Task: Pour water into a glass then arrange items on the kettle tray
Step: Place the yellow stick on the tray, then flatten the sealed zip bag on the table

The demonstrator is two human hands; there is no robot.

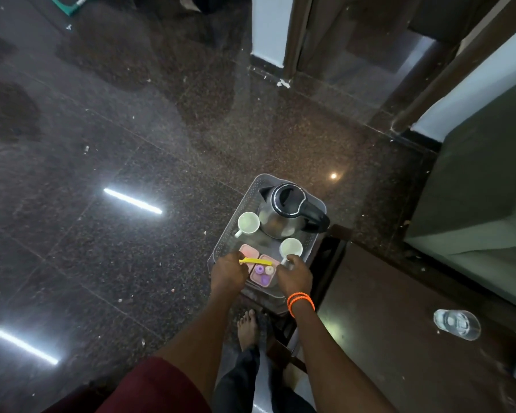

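Note:
A clear plastic kettle tray (251, 187) holds a steel kettle (283, 214) with a black lid and handle. A white cup (248, 223) stands left of the kettle and a second white cup (291, 248) in front of it. My left hand (228, 274) pinches a yellow strip (256, 261) over a pink box (248, 251). My right hand (294, 275) holds the handle of the nearer cup. Small purple and cream pieces (264, 272) lie in a pink compartment between my hands. A glass of water (457, 323) stands on the dark table at the right.
The tray sits on a small stand beside a dark wooden table (385, 338). A grey-green sofa (474, 204) is at the right. My bare foot (246, 329) rests on the polished granite floor (102, 144), which spreads to the left and ahead.

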